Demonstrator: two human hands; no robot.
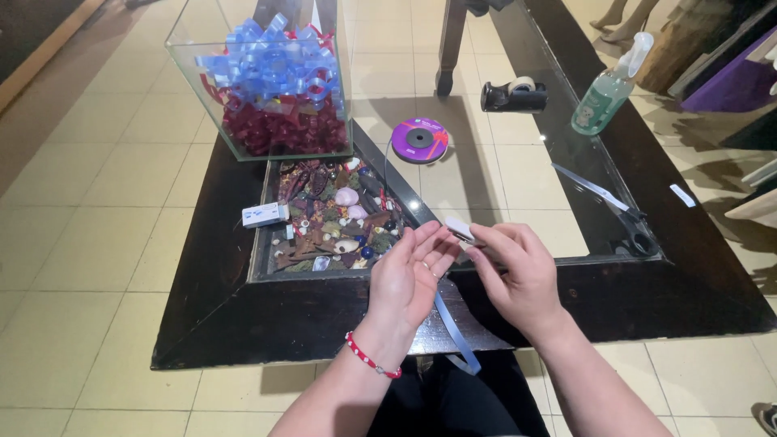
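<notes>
My left hand is raised palm up above the near edge of a glass-topped table, fingers apart, a thin blue ribbon running from it down toward my lap. My right hand sits just right of it, its fingers pinching a small pale piece at the ribbon's upper end. A red bead bracelet circles my left wrist.
A clear glass box full of blue and dark red ribbon bows stands at the table's far left. A purple ribbon spool, black tape dispenser, green spray bottle, scissors and a small white box lie on the glass.
</notes>
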